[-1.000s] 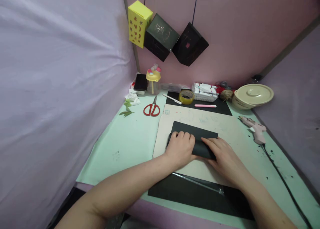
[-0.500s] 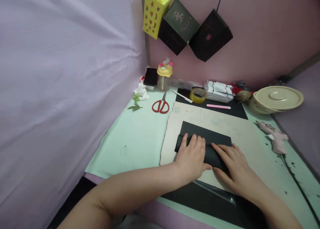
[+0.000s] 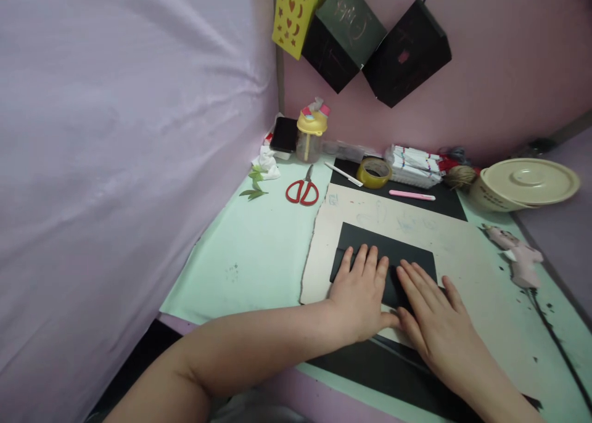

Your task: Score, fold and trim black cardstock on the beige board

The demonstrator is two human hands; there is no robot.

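Observation:
A sheet of black paper (image 3: 388,241) lies on a cream board (image 3: 319,244), its near part folded over toward the far side. My left hand (image 3: 361,290) presses down on the left part of the folded paper, palm down with the fingers spread. My right hand (image 3: 432,315) rests on the right part, fingers stretched out flat, its thumb near my left thumb. The paper under both palms is hidden. More black sheet (image 3: 370,373) lies along the near edge of the board, partly under my right forearm.
Red-handled scissors (image 3: 302,192) lie left of the board. Behind it are a white pen (image 3: 343,174), yellow tape (image 3: 374,172), a pink cutter (image 3: 411,195) and a yellow-lidded jar (image 3: 311,136). A lidded bowl (image 3: 527,185) and glue gun (image 3: 520,256) stand right. Boxes (image 3: 407,53) hang above.
The rolled-over part of the paper has been flattened under my hands. My left fingers have spread and my right fingers have straightened onto it. The view has shifted slightly.

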